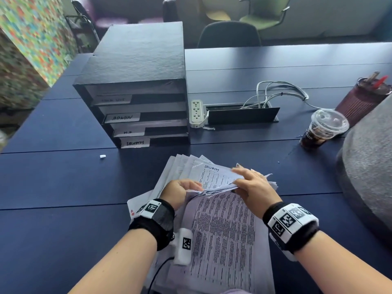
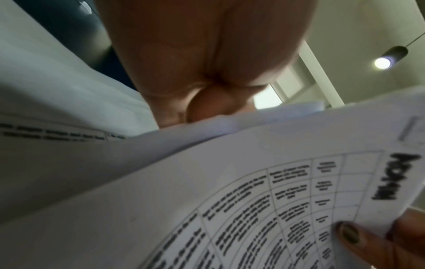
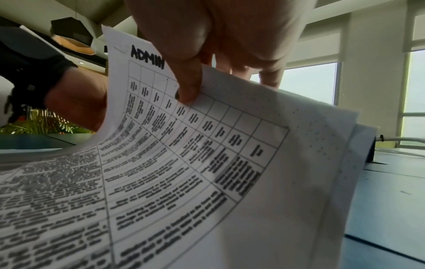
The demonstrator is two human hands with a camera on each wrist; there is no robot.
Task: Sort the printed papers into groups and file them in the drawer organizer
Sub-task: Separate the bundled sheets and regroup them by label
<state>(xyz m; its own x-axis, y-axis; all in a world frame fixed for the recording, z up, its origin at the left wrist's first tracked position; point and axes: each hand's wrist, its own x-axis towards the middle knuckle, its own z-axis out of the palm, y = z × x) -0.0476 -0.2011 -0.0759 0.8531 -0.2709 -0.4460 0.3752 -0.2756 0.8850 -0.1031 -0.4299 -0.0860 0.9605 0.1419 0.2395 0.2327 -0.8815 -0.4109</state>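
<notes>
A fanned stack of printed papers [image 1: 220, 228] lies on the dark blue table [image 1: 63, 187] in front of me. My left hand [image 1: 180, 193] grips the lifted bundle at its left edge. My right hand [image 1: 252, 187] pinches the same bundle at the right, fingers over a sheet headed SECURITY [image 1: 212, 174]. Under the lifted sheets, a page headed ADMIN [image 3: 184, 145] curves up, and my right thumb [image 3: 188, 85] presses on its grid. The same ADMIN page [image 2: 287, 200] fills the left wrist view. The black drawer organizer [image 1: 135, 88] stands behind, with slots labelled ADMIN, H.R and SECURITY.
A white power strip [image 1: 196, 112] and a cable box with white cords [image 1: 241, 115] sit right of the organizer. An iced drink cup [image 1: 322, 129] and a dark red tumbler [image 1: 362, 98] stand at the right, beside a grey rounded object [image 1: 369, 166]. Chairs stand beyond the table.
</notes>
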